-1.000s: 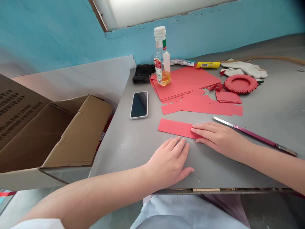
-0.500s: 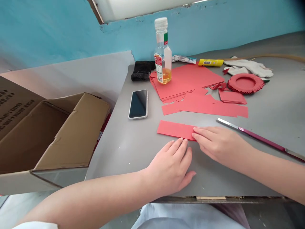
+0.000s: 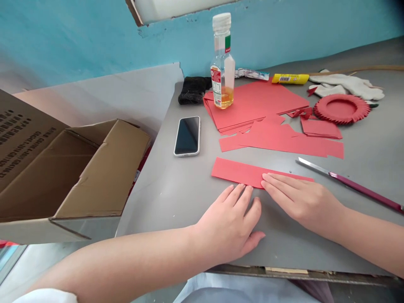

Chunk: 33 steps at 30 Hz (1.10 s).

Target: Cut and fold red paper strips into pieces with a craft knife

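- Two hands of yours are at the folded-looking red strip [image 3: 238,170], which lies on the gray tabletop [image 3: 151,202] nearest you, slanting slightly down to the right.
- Your right hand [image 3: 303,200] covers much of the strip's right half; only a thin far edge shows beyond your fingers. Your right thumb is hidden, and you cannot tell from here what it touches.
- Your left forearm is cut off by a white sleeve [image 3: 47,296] at the bottom left; your right forearm runs out at the right edge. The end of the purple-handled blade [image 3: 362,188] is cut off there too.
- Your left hand [image 3: 232,223] is palm down and open, its fingers a little spread, thumb out to the right, fingertips at the strip's near edge, closed around nothing.
- Your right hand is open too, its fingers straight and close together, laid on the strip rather than wrapped round it.
- Beyond the strip are red offcuts [image 3: 284,141]; the bottle [image 3: 222,67] stands on red sheets [image 3: 259,101], hiding part of them.
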Tool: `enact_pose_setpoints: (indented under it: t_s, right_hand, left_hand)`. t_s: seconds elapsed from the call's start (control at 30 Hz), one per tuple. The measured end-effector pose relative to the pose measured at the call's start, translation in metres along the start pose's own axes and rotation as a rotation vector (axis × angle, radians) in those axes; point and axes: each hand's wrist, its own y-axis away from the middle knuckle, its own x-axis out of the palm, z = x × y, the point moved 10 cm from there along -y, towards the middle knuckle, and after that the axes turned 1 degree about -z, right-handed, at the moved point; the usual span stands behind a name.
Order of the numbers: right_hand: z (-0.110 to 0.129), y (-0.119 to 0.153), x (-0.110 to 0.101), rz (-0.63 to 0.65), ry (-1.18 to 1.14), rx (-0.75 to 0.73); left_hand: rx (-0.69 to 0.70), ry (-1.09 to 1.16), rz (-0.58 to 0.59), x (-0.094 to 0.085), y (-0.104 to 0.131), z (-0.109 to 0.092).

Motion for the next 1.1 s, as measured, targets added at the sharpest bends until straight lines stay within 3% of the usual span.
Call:
enact_pose_setpoints:
  t_s: [0.17, 0.3, 0.43, 0.57, 0.77, 1.0, 1.1]
  right_hand:
    - [0.001, -0.004, -0.001, -0.002, 0.036, -0.007]
    - [0.0, -0.005, 0.0, 0.034, 0.029, 0.01]
    - [0.0, -0.002, 0.008, 0.109, -0.031, 0.028]
    - [0.001, -0.001, 0.01, 0.109, -0.017, 0.039]
    - [-0.001, -0.004, 0.004, 0.054, -0.007, 0.061]
    - [-0.001, -0.004, 0.002, 0.035, -0.009, 0.077]
    - [-0.003, -0.005, 0.001, 0.028, -0.009, 0.079]
  left_hand:
    - [0.029, 0.005, -0.03, -0.008, -0.003, 0.002]
    - [-0.01, 0.043, -0.084, -0.015, -0.019, 0.017]
    - [-0.04, 0.139, -0.019, 0.001, -0.036, 0.03]
    - [-0.075, 0.193, 0.051, 0.015, -0.039, 0.039]
    - [-0.107, 0.089, 0.036, 0.006, -0.025, 0.051]
    - [-0.265, -0.061, 0.08, -0.004, 0.012, 0.087]
    - [-0.358, -0.12, 0.051, -0.017, 0.023, 0.103]
